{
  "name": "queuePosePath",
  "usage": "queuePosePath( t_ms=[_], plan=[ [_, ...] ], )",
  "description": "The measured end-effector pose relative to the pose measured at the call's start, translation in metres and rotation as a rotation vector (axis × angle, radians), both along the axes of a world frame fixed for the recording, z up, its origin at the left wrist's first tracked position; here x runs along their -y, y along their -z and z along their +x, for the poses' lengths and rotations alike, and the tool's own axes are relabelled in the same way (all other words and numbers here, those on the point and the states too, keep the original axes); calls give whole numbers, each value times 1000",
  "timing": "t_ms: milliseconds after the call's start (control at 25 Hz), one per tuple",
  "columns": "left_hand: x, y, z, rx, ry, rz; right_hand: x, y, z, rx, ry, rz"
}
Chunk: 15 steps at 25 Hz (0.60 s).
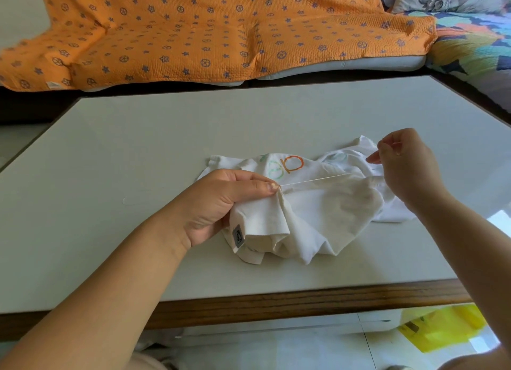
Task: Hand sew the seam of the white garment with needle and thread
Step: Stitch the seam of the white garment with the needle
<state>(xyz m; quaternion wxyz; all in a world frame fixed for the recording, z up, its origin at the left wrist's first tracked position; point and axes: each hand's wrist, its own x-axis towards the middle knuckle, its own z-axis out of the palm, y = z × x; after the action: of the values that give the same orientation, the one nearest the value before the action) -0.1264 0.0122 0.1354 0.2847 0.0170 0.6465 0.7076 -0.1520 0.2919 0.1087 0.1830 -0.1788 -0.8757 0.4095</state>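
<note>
White thread (318, 179) taut across garment (318, 214), mid-frame.
We find left hand (221, 203) pinching the seam (279, 194) as anchor, right hand (406, 165) pinching the needle (383, 138) to tension it.

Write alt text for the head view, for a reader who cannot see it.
A person's left hand pinches the seam of a crumpled white garment on a pale table, while the right hand, raised to the right, holds a thread taut from that pinch. An orange patterned blanket lies beyond the table.
</note>
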Motion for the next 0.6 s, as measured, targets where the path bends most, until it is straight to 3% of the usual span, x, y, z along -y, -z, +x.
queuePosePath(
  t_ms=[200,400,600],
  plan=[
    [-4,2,0,-3,-7,-33,6,1,4,38,-28,8],
    [-7,0,3,-40,-58,-57,56,-14,35,-64,-323,-67],
    [-10,-3,8,-109,-82,-115,90,-26,69,7,-495,-173]
  ],
)
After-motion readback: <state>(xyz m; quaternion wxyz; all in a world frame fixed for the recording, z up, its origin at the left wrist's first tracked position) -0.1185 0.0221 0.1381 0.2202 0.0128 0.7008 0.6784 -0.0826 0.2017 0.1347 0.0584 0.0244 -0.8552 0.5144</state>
